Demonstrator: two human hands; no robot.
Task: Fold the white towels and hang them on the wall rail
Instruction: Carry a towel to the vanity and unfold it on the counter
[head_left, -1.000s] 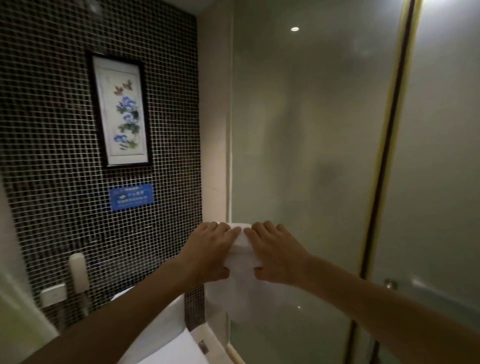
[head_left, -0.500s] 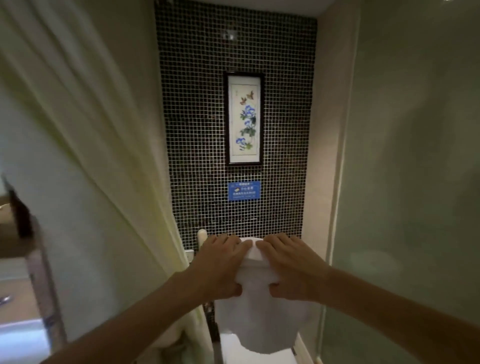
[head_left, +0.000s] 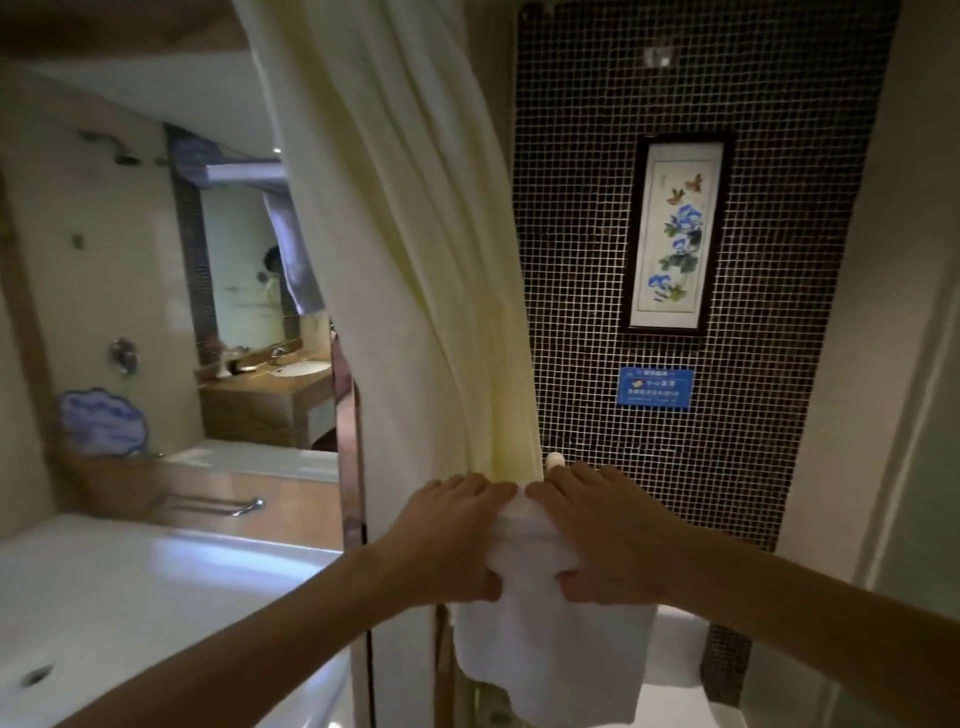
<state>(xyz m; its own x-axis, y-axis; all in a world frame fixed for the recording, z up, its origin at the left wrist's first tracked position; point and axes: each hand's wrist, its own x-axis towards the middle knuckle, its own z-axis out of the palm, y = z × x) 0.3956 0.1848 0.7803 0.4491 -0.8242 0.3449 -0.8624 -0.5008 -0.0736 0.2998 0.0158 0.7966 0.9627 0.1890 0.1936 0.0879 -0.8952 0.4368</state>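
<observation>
Bathroom: bathtub (head_left: 130, 597), shower curtain (head_left: 405, 234)

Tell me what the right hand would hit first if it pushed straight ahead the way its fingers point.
Probably the small cream wall fitting just past the right hand, which grips the white towel; behind that is the black mosaic wall. Depth is hard to judge here.

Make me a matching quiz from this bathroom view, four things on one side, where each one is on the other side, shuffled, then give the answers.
Things:
1. towel
2. picture
3. curtain
4. bathtub

Places:
A. lower left of the view
B. on the mosaic wall, above the blue sign
C. held by the left hand and right hand
D. hanging left of the mosaic wall

Pairs: 1-C, 2-B, 3-D, 4-A
</observation>
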